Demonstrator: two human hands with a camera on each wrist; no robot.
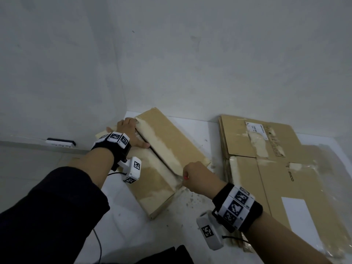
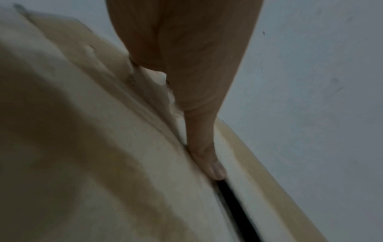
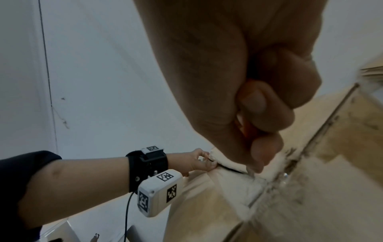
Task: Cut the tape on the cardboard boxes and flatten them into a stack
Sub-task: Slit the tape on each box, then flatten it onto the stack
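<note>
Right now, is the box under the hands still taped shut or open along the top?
Partly open: a dark gap shows between the box flaps by the left hand.

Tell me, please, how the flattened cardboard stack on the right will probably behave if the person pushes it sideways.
The flattened cardboard stack will probably slide, not tip: it lies low and flat on the white table. Its sheets may shift apart, since their edges already sit unevenly at the near end. The peeling tape on top might catch.
</note>
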